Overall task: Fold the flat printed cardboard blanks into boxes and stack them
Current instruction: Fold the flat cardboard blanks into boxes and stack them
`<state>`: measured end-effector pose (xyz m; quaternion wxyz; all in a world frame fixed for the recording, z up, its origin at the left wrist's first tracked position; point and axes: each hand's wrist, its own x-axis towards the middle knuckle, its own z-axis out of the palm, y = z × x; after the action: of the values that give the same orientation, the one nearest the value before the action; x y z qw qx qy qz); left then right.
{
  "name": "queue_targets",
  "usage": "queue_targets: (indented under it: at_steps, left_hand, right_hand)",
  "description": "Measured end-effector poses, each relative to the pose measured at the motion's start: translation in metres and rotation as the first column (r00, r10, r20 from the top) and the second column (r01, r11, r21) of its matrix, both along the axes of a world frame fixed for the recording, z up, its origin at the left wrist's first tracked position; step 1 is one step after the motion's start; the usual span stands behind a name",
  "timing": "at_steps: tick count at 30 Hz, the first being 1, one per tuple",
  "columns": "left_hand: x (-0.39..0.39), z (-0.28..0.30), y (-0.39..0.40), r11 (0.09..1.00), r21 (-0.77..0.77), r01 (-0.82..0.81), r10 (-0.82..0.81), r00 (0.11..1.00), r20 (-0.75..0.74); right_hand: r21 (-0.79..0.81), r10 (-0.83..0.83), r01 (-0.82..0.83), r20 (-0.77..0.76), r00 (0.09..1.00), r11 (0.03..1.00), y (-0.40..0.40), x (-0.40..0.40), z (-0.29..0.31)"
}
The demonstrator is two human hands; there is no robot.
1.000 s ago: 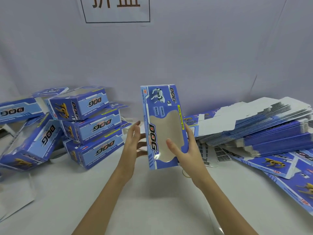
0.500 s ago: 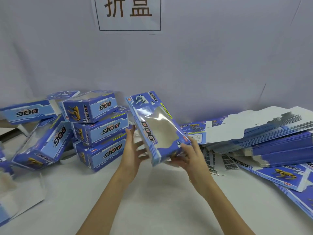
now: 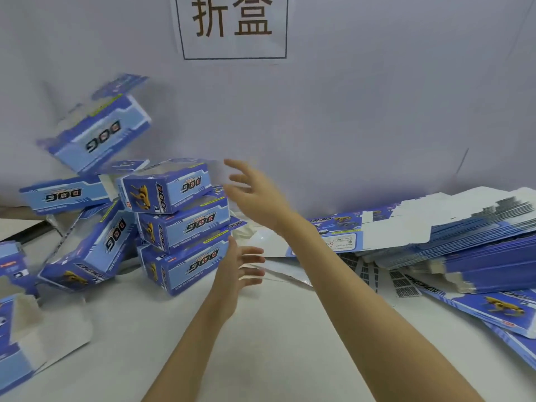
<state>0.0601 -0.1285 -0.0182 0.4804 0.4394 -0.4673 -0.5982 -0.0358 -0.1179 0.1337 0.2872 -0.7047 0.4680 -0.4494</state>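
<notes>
Both grips are spread and empty: left hand (image 3: 237, 265) at centre frame, right hand (image 3: 255, 192) above it. The blue printed cardboard box (image 3: 98, 132) hangs airborne at upper left, apparently tossed toward the stacked blue boxes (image 3: 179, 224) on the white desk (image 3: 261, 343).

I count seven folded blue printed cardboard boxes (image 3: 171, 192), one heap of flat blue-and-white cardboard blanks (image 3: 470, 236) right of them, and two hands.

I see a white paper sign (image 3: 233, 26) at the top centre of the frame, printed with two large brown characters inside a thin dark border. It hangs on a pale grey backdrop (image 3: 377, 97), and a white table (image 3: 261, 343) fills the lower part.
</notes>
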Motion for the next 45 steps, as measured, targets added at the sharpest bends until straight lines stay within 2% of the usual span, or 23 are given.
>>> queue_targets:
  at_steps: [2,3,5,6,7,8,12,14,16,19,20,22,26,28,30,32,35,37,39,40,41,43,45]
  left_hand:
    - [0.001,0.0,0.001,1.0,-0.011,0.006,-0.006,1.0,0.005]
    - [0.0,0.001,0.001,1.0,-0.003,0.001,-0.001,1.0,0.006]
    - [-0.002,0.002,0.001,1.0,0.01,-0.009,0.009,1.0,0.011]
    - [-0.004,0.004,0.002,1.0,0.011,-0.01,0.01,1.0,0.019]
    - [-0.005,0.005,0.002,1.0,0.012,-0.01,0.009,1.0,0.023]
    - [-0.006,0.005,0.003,1.0,0.014,-0.009,0.009,1.0,0.023]
    - [-0.008,0.006,0.002,1.0,0.014,-0.011,0.011,1.0,0.022]
    - [-0.008,0.005,0.002,1.0,0.016,-0.018,0.018,0.999,0.026]
    - [-0.008,0.004,0.003,1.0,0.012,-0.029,0.028,0.999,0.027]
    - [-0.008,0.006,0.003,0.999,0.002,-0.055,0.055,0.998,0.011]
    - [-0.008,0.006,0.003,0.998,-0.012,-0.058,0.058,0.998,0.011]
    - [-0.008,0.007,0.006,0.997,-0.065,-0.046,0.047,0.999,0.024]
    - [-0.015,0.008,0.012,0.979,-0.188,-0.082,0.092,0.995,0.045]
    - [-0.014,0.011,0.013,0.952,-0.266,-0.148,0.168,0.984,0.057]
    - [-0.01,0.011,0.01,0.907,-0.379,-0.182,0.222,0.973,0.063]
    - [-0.005,0.009,0.008,0.855,-0.487,-0.177,0.263,0.958,0.113]
    - [-0.006,0.003,0.004,0.815,-0.574,-0.085,0.323,0.888,0.327]
    - [-0.011,0.0,0.006,0.845,-0.534,0.027,0.32,0.775,0.545]
    - [-0.015,-0.001,0.009,0.843,-0.522,0.129,0.385,0.532,0.754]
    - [-0.016,-0.004,0.011,0.827,-0.537,0.163,0.438,0.411,0.799]
    - [-0.016,-0.007,0.011,0.811,-0.559,0.17,0.484,0.341,0.806]
    - [-0.017,-0.008,0.009,0.814,-0.565,0.138,0.496,0.34,0.799]
    - [-0.018,-0.009,0.007,0.844,-0.521,0.128,0.43,0.422,0.798]
  right_hand:
    - [-0.067,-0.181,0.168,-0.308,0.934,0.983,-0.007,-0.021,-0.022]
    - [-0.056,-0.225,0.226,-0.476,0.85,0.973,-0.008,-0.034,-0.038]
    - [-0.019,-0.232,0.365,-0.802,0.551,0.931,-0.007,-0.067,-0.076]
    - [-0.026,-0.204,0.417,-0.899,0.387,0.908,-0.004,-0.083,-0.094]
    - [-0.038,-0.178,0.456,-0.946,0.27,0.889,-0.002,-0.098,-0.11]
    - [-0.053,-0.169,0.478,-0.965,0.203,0.877,0.002,-0.111,-0.124]
    - [-0.231,-0.31,0.422,-0.942,0.127,0.877,0.011,-0.14,-0.144]
    - [-0.396,-0.46,0.34,-0.878,0.134,0.853,0.014,-0.141,-0.138]
    - [-0.587,-0.645,0.283,-0.737,0.201,0.759,0.017,-0.137,-0.123]
    - [-0.827,-0.823,0.267,-0.348,0.449,0.495,0.024,-0.13,-0.089]
    - [-0.845,-0.806,0.286,-0.249,0.538,0.452,0.026,-0.128,-0.076]
    - [-0.812,-0.747,0.371,-0.114,0.655,0.45,0.03,-0.121,-0.053]
    - [-0.614,-0.609,0.594,0.22,0.762,0.521,0.03,-0.111,-0.031]
    - [-0.44,-0.51,0.624,0.359,0.782,0.646,0.033,-0.109,-0.037]
    - [-0.261,-0.427,0.576,0.457,0.78,0.774,0.038,-0.11,-0.055]
    - [-0.113,-0.425,0.563,0.539,0.727,0.819,0.046,-0.113,-0.079]
    - [0.08,-0.447,0.507,0.601,0.662,0.858,0.062,-0.114,-0.122]
    - [0.186,-0.449,0.435,0.622,0.642,0.881,0.07,-0.112,-0.147]
    - [0.276,-0.442,0.349,0.645,0.623,0.896,0.074,-0.109,-0.158]
    - [0.294,-0.427,0.311,0.667,0.611,0.904,0.075,-0.108,-0.159]
    - [0.295,-0.405,0.278,0.691,0.598,0.914,0.076,-0.107,-0.158]
    - [0.289,-0.354,0.205,0.74,0.572,0.935,0.076,-0.104,-0.152]
    - [0.297,-0.316,0.124,0.79,0.525,0.947,0.078,-0.101,-0.148]
